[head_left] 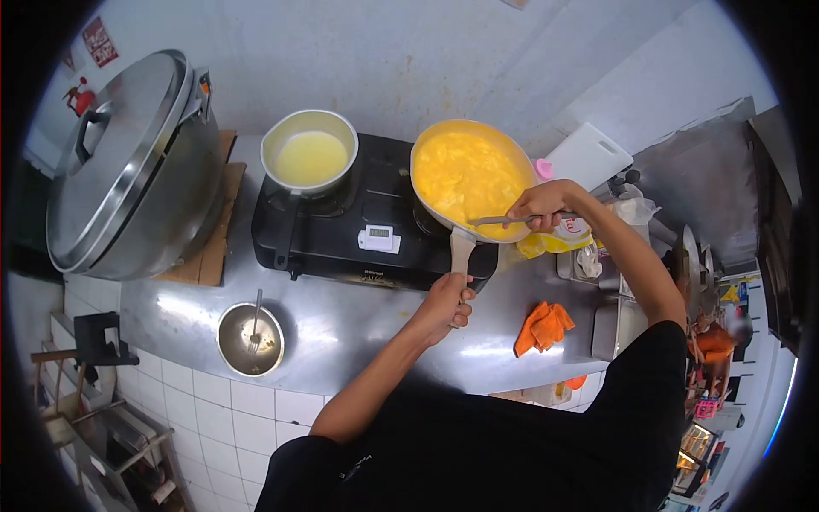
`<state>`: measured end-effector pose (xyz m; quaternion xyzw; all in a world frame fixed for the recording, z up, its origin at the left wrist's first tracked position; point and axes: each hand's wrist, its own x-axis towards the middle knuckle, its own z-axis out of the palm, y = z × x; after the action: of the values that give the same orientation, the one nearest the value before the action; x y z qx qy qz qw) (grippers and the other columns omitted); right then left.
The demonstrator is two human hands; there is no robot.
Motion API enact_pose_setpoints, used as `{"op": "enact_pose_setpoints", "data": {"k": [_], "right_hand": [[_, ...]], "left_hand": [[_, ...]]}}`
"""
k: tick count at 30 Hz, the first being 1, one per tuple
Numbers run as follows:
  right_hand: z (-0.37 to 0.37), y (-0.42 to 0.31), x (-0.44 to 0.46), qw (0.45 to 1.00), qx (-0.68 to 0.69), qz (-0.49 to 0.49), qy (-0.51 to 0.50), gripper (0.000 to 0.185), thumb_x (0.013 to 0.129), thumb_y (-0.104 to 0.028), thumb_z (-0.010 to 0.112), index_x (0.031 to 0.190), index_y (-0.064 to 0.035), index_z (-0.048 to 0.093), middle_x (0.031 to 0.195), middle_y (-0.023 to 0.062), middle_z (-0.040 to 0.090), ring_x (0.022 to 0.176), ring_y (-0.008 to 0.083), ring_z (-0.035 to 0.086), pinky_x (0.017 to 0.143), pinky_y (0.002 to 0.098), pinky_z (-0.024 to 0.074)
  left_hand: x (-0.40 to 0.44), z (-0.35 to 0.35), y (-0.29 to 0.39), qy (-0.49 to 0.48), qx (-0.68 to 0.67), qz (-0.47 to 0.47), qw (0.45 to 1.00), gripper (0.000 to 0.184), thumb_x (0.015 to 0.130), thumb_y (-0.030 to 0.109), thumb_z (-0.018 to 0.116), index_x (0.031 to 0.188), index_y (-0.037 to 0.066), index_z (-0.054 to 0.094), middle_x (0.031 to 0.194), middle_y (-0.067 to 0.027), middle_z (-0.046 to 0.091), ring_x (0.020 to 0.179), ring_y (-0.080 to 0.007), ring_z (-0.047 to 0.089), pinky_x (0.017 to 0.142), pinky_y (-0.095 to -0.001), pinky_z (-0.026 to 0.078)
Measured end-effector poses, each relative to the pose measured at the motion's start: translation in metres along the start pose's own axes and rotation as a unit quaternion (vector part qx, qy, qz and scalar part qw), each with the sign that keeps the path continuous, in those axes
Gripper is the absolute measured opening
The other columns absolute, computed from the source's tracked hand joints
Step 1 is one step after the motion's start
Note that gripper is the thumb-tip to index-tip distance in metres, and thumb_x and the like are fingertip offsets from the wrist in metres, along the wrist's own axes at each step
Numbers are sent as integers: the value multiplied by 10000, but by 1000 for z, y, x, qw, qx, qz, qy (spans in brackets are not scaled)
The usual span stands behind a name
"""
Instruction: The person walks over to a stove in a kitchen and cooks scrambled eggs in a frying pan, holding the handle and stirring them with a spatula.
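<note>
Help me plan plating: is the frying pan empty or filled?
Filled: a yellow, egg-like mixture spreads across the frying pan. How deep it is, I cannot tell.

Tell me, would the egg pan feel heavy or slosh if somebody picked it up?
The pan might feel heavy, being wide with plenty of egg. Some could slosh, since it looks partly runny. The pan may tip less with the left hand gripping its handle.

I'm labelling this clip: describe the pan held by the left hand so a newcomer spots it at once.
Find the black two-burner stove on the metal counter. Over its right end, as pictured, is the pan, its pale handle held in the left hand. The saucepan to its left holds smooth, pale liquid; this pan's food is brighter and lumpy.
</note>
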<state>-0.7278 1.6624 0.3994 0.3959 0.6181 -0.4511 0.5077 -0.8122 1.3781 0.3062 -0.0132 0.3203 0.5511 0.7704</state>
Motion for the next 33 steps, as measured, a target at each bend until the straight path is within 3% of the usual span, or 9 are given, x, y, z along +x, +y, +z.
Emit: {"op": "enact_pose_setpoints", "data": {"k": [8, 11, 14, 21, 24, 28, 33], "right_hand": [[12, -9, 23, 991, 79, -93, 44, 380, 989, -335, 368, 1272, -122, 505, 581, -76, 299, 437, 27, 242, 370, 190, 230], [9, 1, 23, 984, 113, -121, 65, 368, 965, -337, 437, 1241, -110, 525, 569, -72, 322, 430, 39, 263, 370, 201, 242], [15, 2, -5, 980, -48, -96, 165, 372, 920, -319, 529, 1218, -98, 529, 566, -55, 398, 421, 52, 319, 374, 225, 286], [11, 21, -72, 965, -173, -34, 193, 287, 876, -300, 597, 1037, -68, 645, 638, -10, 562, 514, 84, 466, 469, 245, 405], [-4, 32, -80, 979, -140, -18, 148, 288, 881, -304, 592, 1064, -88, 644, 653, -11, 570, 517, 85, 467, 473, 251, 406], [-18, 63, -61, 992, 13, -85, 93, 247, 934, -258, 501, 1054, -79, 624, 643, -8, 555, 474, 62, 427, 424, 211, 360], [-7, 65, -69, 985, 55, -114, 117, 258, 952, -253, 460, 1039, -65, 615, 600, -8, 522, 440, 53, 400, 392, 201, 330]], "left_hand": [[4, 1, -5, 8, 7, -10, 1000, 203, 929, 235, 400, 1073, 90, 403, 741, 13, 393, 503, -39, 277, 403, -185, 229], [5, 0, -7, 4, 6, 0, 1000, 211, 924, 235, 406, 1075, 88, 411, 743, 12, 404, 503, -39, 281, 403, -186, 229], [5, 0, -8, 11, -12, 8, 1000, 260, 909, 222, 430, 1100, 46, 430, 725, 8, 410, 488, -44, 274, 382, -182, 208], [4, 1, -9, 8, -24, 15, 1000, 232, 911, 203, 438, 1082, 48, 455, 718, 14, 413, 480, -38, 269, 368, -174, 197], [4, 2, -9, 9, -21, 15, 1000, 227, 910, 205, 444, 1075, 50, 462, 716, 15, 413, 474, -38, 267, 366, -172, 196], [4, 1, -10, 11, -20, 12, 1000, 228, 909, 210, 454, 1073, 52, 467, 714, 14, 413, 470, -40, 266, 365, -174, 199], [6, 0, -9, 4, -23, 11, 1000, 231, 916, 223, 449, 1075, 55, 456, 716, 14, 412, 474, -40, 271, 375, -180, 214]]}}
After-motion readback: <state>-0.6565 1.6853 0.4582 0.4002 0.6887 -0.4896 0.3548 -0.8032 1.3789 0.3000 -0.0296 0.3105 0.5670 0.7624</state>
